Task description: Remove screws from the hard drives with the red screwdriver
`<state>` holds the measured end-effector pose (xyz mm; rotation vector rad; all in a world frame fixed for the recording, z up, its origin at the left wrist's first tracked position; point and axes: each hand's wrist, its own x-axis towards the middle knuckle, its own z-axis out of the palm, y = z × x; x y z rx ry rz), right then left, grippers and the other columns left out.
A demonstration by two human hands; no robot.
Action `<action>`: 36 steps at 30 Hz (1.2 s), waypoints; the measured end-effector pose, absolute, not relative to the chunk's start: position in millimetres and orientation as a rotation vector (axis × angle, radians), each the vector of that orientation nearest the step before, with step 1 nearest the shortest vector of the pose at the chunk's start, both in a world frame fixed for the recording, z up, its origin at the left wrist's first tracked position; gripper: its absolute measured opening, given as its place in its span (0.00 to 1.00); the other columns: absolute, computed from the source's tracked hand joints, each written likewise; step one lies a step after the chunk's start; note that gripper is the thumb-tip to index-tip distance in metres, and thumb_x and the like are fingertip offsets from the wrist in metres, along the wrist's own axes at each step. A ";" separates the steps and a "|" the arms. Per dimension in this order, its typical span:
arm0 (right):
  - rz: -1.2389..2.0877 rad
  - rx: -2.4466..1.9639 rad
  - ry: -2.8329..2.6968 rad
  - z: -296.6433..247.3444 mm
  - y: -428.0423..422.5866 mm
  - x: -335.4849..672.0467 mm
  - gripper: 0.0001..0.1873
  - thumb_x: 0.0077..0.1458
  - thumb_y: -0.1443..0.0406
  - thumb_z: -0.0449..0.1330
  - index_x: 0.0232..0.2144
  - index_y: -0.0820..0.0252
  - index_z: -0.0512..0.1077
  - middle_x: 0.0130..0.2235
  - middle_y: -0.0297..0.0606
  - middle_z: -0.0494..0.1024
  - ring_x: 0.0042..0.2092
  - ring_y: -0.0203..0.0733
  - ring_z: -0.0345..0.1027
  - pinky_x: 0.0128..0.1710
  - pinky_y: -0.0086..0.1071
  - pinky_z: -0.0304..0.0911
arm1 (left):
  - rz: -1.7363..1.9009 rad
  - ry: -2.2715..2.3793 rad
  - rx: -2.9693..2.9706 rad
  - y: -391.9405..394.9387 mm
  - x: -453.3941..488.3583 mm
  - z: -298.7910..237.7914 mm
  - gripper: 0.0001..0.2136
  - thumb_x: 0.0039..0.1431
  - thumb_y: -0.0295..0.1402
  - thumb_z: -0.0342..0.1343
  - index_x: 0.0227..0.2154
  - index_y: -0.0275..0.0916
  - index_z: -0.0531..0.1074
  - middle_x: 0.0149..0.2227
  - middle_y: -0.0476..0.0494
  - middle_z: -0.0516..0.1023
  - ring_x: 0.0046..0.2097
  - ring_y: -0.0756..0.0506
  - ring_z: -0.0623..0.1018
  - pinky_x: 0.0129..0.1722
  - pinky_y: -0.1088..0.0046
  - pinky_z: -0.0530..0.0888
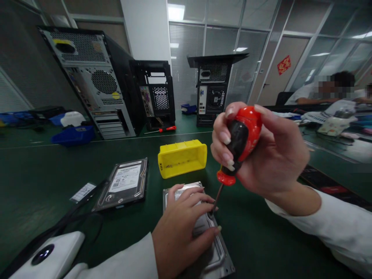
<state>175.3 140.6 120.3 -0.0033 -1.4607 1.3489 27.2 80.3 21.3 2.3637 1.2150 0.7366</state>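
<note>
My right hand (270, 155) is closed around the thick red and black handle of a screwdriver (250, 126). The thin shaft slants down to the top cover of a silver hard drive (222, 257), and its tip meets the cover near the drive's right edge. My left hand (183, 224) lies over that drive with fingers spread, the thumb and fingertips on either side of the tip. Much of the drive's label is hidden under this hand. Just beyond it stands a small yellow bin (183, 159) with marks inside. A second hard drive (123, 182) with a white label lies to the left.
Computer cases (100, 85) stand along the back, with another red-handled screwdriver (167, 129) before them. A blue bin (72, 135) is at left. A white device (48, 254) and black cables (69, 217) occupy the near left. Another person (316, 91) sits at far right.
</note>
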 end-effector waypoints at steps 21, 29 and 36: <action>1.332 0.049 -1.594 120.6 134.7 173.3 0.07 0.58 0.62 0.57 0.36 0.59 0.63 0.29 0.29 0.67 0.25 0.27 0.61 0.21 0.20 0.60 | 0.672 1.220 2.439 76.9 30.7 26.7 0.11 0.57 0.38 0.57 0.43 0.47 0.72 0.48 0.48 0.75 0.56 0.39 0.67 0.57 0.50 0.48; 1.453 0.007 -1.614 128.2 133.7 179.7 0.14 0.59 0.57 0.48 0.37 0.62 0.64 0.28 0.33 0.65 0.26 0.31 0.62 0.22 0.24 0.61 | 0.638 1.221 2.436 77.2 30.9 28.1 0.12 0.58 0.40 0.55 0.44 0.46 0.72 0.49 0.45 0.74 0.55 0.39 0.67 0.57 0.50 0.48; 1.437 0.018 -1.749 126.8 138.7 181.8 0.13 0.60 0.59 0.52 0.43 0.61 0.66 0.34 0.34 0.67 0.33 0.31 0.64 0.32 0.26 0.64 | 0.641 1.231 2.430 77.4 31.4 28.3 0.11 0.57 0.39 0.56 0.43 0.46 0.73 0.48 0.48 0.74 0.55 0.39 0.67 0.57 0.51 0.48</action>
